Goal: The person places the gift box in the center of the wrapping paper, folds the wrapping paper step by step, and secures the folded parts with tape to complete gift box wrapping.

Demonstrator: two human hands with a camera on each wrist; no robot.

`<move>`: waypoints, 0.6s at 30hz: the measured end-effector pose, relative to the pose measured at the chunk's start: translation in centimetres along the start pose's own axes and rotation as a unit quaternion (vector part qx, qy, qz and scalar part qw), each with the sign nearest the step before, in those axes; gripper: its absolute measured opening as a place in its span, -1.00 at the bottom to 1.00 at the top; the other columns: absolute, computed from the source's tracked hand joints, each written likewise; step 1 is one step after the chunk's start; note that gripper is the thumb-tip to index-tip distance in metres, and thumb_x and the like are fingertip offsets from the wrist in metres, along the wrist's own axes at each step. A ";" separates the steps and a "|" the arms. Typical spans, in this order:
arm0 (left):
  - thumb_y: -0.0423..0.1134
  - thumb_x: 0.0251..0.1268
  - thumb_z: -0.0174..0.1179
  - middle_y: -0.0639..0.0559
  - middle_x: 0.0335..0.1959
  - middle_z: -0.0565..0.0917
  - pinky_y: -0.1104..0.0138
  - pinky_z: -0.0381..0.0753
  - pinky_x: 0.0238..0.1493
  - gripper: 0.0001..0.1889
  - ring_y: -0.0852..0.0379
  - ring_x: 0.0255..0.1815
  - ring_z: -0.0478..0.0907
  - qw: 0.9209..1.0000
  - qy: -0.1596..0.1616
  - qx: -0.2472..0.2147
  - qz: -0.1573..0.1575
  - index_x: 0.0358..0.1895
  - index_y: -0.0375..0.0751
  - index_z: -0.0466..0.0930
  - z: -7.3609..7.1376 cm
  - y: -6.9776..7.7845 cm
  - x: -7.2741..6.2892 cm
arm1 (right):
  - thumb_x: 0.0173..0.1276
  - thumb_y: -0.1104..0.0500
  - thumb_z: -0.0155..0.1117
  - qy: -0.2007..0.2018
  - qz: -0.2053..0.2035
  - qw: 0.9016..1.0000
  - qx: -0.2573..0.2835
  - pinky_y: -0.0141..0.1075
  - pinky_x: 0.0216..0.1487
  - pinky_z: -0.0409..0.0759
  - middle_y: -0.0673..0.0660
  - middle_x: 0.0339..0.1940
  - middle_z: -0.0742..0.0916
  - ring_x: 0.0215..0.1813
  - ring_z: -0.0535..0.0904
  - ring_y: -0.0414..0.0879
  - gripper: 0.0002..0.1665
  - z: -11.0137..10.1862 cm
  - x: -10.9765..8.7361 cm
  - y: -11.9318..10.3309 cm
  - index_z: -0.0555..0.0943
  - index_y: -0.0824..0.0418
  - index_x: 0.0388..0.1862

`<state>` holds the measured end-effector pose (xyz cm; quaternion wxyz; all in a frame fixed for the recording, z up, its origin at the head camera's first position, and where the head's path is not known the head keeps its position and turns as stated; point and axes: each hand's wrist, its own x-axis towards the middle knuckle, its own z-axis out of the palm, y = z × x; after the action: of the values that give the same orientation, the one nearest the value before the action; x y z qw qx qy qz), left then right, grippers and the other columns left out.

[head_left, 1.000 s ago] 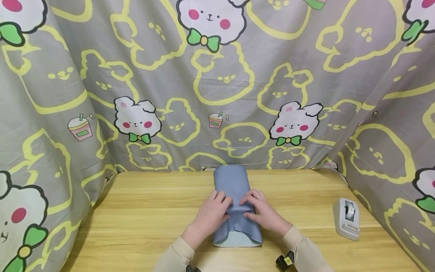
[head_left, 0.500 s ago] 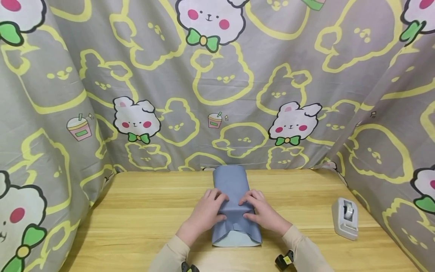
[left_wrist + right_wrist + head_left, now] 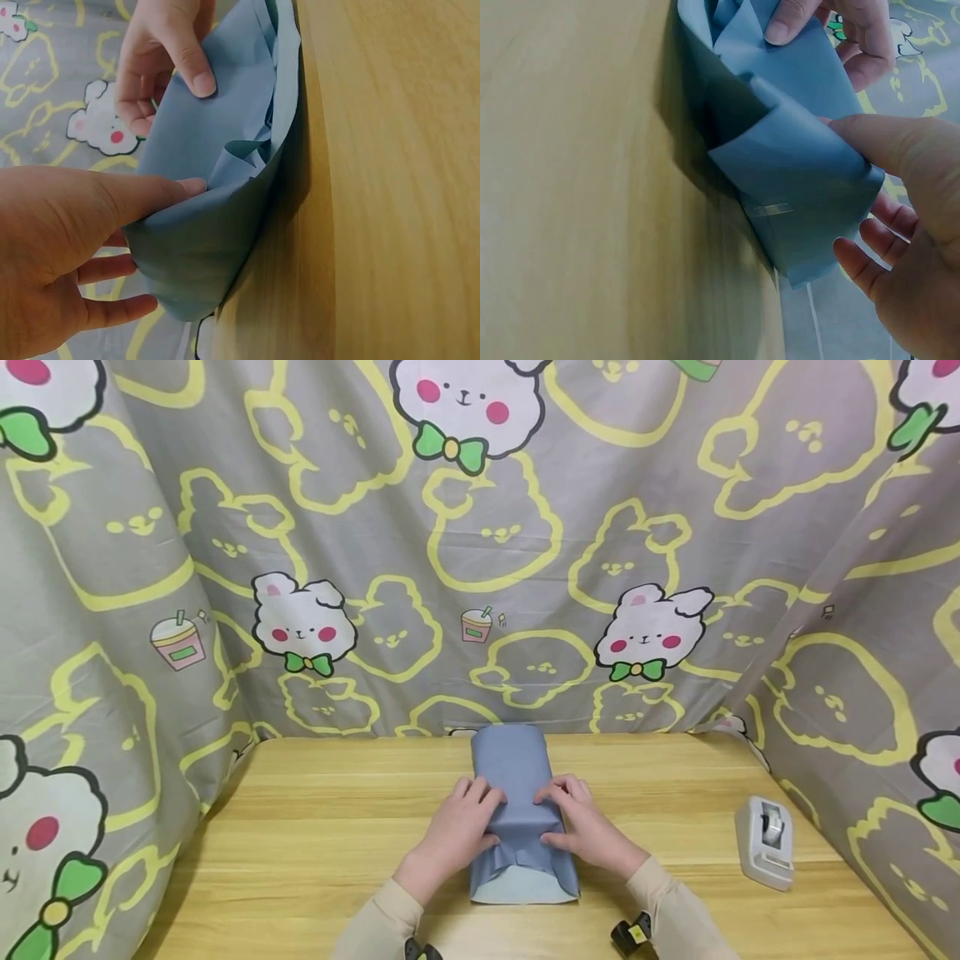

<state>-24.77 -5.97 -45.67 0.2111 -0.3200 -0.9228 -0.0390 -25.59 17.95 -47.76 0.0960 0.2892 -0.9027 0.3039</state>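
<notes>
A long bundle of blue paper (image 3: 512,760) lies lengthwise on the wooden table, its pale-lined flap (image 3: 521,887) spread at the near end. Just above that flap the paper is creased inward, with a small crumpled fold (image 3: 244,154) in the left wrist view. My left hand (image 3: 453,827) pinches the left edge, its thumb at the crease and fingers curled over the top. From the other side my right hand (image 3: 592,833) grips the right edge the same way. A short strip of clear tape (image 3: 771,210) sticks to the paper's side below the right thumb.
To the right on the table (image 3: 337,827) stands a grey tape dispenser (image 3: 767,843) holding a roll of clear tape. A grey curtain (image 3: 390,543) printed with cartoon animals hangs behind the table and along both sides.
My left hand has drawn back leftward from the paper's middle to its left edge. The right hand has shifted only slightly. The folds near the open end sit a little differently.
</notes>
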 end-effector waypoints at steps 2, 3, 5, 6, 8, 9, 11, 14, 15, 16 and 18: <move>0.01 -0.08 0.52 0.06 -0.17 0.49 0.35 0.52 -0.20 -0.45 0.10 -0.20 0.35 1.000 0.001 0.005 0.006 -0.01 -0.01 0.48 0.0 0.0 0.0 | 0.07 0.18 0.54 0.001 -0.002 1.000 -0.007 -0.13 0.05 0.44 0.03 0.12 0.43 0.12 0.26 -0.06 -0.44 0.0 0.0 0.0 0.50 -0.05 0.02; 0.01 -0.07 0.52 0.06 -0.18 0.49 0.35 0.52 -0.20 -0.45 0.10 -0.20 0.35 1.000 0.000 0.006 0.010 -0.01 -0.02 0.48 0.1 -0.1 0.0 | 0.08 0.18 0.54 0.000 -0.002 1.000 -0.010 -0.14 0.05 0.44 0.03 0.12 0.43 0.12 0.26 -0.06 -0.45 0.1 0.0 0.0 0.49 -0.05 0.03; 0.01 -0.07 0.52 0.06 -0.17 0.49 0.35 0.51 -0.20 -0.44 0.10 -0.20 0.35 1.000 -0.004 -0.002 0.015 -0.01 -0.03 0.48 0.0 -0.2 0.0 | 0.08 0.19 0.54 -0.003 -0.002 1.000 -0.014 -0.14 0.04 0.46 0.03 0.13 0.43 0.13 0.26 -0.05 -0.44 0.0 0.0 -0.1 0.49 -0.04 0.03; 0.02 -0.07 0.51 0.06 -0.16 0.49 0.34 0.51 -0.17 -0.44 0.10 -0.18 0.35 1.000 -0.010 -0.009 0.014 0.01 -0.02 0.48 0.0 -0.3 0.0 | 0.07 0.19 0.54 -0.006 -0.002 1.000 -0.016 -0.14 0.04 0.47 0.04 0.13 0.42 0.13 0.27 -0.05 -0.43 -0.1 0.0 -0.1 0.49 -0.04 0.04; 0.03 -0.06 0.51 0.07 -0.12 0.49 0.33 0.53 -0.12 -0.42 0.10 -0.13 0.37 0.999 -0.022 -0.025 0.012 0.04 -0.01 0.48 0.0 -0.6 -0.1 | 0.05 0.19 0.56 -0.010 0.002 1.000 -0.015 -0.11 0.06 0.48 0.07 0.15 0.42 0.16 0.27 -0.02 -0.40 -0.2 0.0 -0.2 0.48 -0.02 0.05; 0.04 -0.06 0.50 0.07 -0.09 0.49 0.32 0.53 -0.09 -0.41 0.09 -0.10 0.37 0.999 -0.029 -0.031 0.010 0.06 0.00 0.48 0.0 -0.6 -0.1 | 0.04 0.19 0.57 -0.012 0.006 1.000 -0.015 -0.09 0.07 0.49 0.08 0.16 0.41 0.17 0.28 0.00 -0.37 -0.3 -0.1 -0.2 0.48 -0.01 0.07; 0.05 -0.05 0.49 0.06 -0.06 0.49 0.31 0.55 -0.05 -0.38 0.08 -0.06 0.39 0.999 -0.037 -0.034 0.008 0.11 -0.01 0.48 0.0 -0.7 -0.1 | 0.03 0.17 0.58 -0.015 0.015 1.000 -0.018 -0.04 0.11 0.50 0.12 0.19 0.41 0.21 0.28 0.03 -0.31 -0.4 -0.1 -0.2 0.46 0.00 0.14; 0.07 -0.02 0.47 0.03 -0.02 0.50 0.30 0.58 -0.06 -0.32 0.07 -0.04 0.40 0.999 -0.041 -0.014 0.008 0.20 -0.06 0.46 0.0 -0.7 -0.1 | 0.03 0.14 0.58 -0.015 0.030 0.999 -0.023 0.01 0.15 0.50 0.17 0.24 0.39 0.25 0.29 0.07 -0.24 -0.4 -0.2 -0.2 0.43 0.02 0.21; 0.08 -0.01 0.47 0.02 -0.01 0.50 0.30 0.58 -0.07 -0.30 0.07 -0.04 0.40 0.999 -0.041 -0.006 0.008 0.22 -0.08 0.45 0.0 -0.7 -0.1 | 0.03 0.13 0.58 -0.014 0.032 0.999 -0.025 0.01 0.15 0.51 0.18 0.25 0.39 0.26 0.29 0.07 -0.23 -0.4 -0.2 -0.2 0.43 0.02 0.23; 0.08 -0.01 0.47 0.02 -0.01 0.51 0.31 0.59 -0.09 -0.29 0.07 -0.05 0.40 0.999 -0.039 0.002 0.007 0.23 -0.10 0.45 0.1 -0.6 -0.1 | 0.04 0.13 0.58 -0.013 0.033 0.999 -0.029 0.01 0.15 0.51 0.20 0.26 0.39 0.25 0.30 0.08 -0.23 -0.3 -0.2 -0.3 0.43 0.03 0.23; 0.07 -0.02 0.47 0.02 -0.01 0.51 0.32 0.59 -0.13 -0.28 0.08 -0.07 0.40 0.999 -0.035 0.017 0.005 0.23 -0.11 0.46 0.2 -0.5 -0.1 | 0.04 0.14 0.57 -0.007 0.033 0.999 -0.038 0.00 0.12 0.51 0.21 0.26 0.39 0.24 0.31 0.08 -0.25 -0.2 -0.2 -0.3 0.44 0.04 0.22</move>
<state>-25.07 -6.34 -45.82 0.1843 -0.3219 -0.9286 -0.0115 -25.26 17.94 -47.46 0.0903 0.2580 -0.9232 0.2702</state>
